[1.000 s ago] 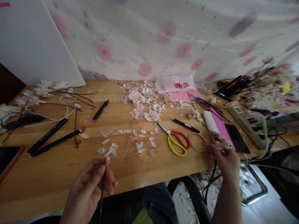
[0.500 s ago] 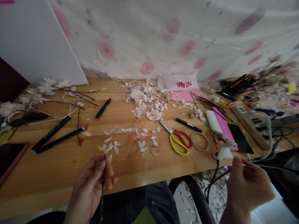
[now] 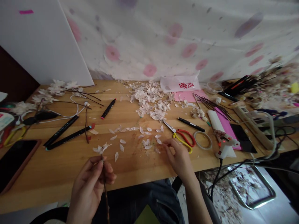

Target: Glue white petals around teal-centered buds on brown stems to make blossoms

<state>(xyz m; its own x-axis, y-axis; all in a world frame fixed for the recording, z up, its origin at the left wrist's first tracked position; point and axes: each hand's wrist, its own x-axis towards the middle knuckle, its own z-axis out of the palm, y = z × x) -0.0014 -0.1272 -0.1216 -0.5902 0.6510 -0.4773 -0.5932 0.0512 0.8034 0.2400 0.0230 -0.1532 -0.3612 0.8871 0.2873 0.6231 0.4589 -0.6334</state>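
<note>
My left hand point(image 3: 92, 183) is closed round a thin brown twig point(image 3: 105, 189), held upright over the near table edge. A small cluster of pale petals point(image 3: 101, 148) sits at the twig's top. My right hand point(image 3: 178, 155) rests on the wooden table point(image 3: 58, 161) with its fingers curled down beside several loose petals point(image 3: 147, 141). I cannot make out whether a petal is between its fingertips. A white hot glue gun point(image 3: 225, 147) lies to the right of that hand, its cord hanging off the edge.
Red-and-yellow scissors point(image 3: 182, 139) and a tape ring point(image 3: 202, 140) lie just beyond my right hand. A large petal heap point(image 3: 150, 101) is at the back centre. Black markers point(image 3: 67, 135), finished flower stems point(image 3: 56, 91), a phone point(image 3: 14, 161) at left, a power strip point(image 3: 254, 123) at right.
My right hand let go of the glue gun, drew back off the table edge, then came left onto the table by the loose petals. The left hand kept holding the twig.
</note>
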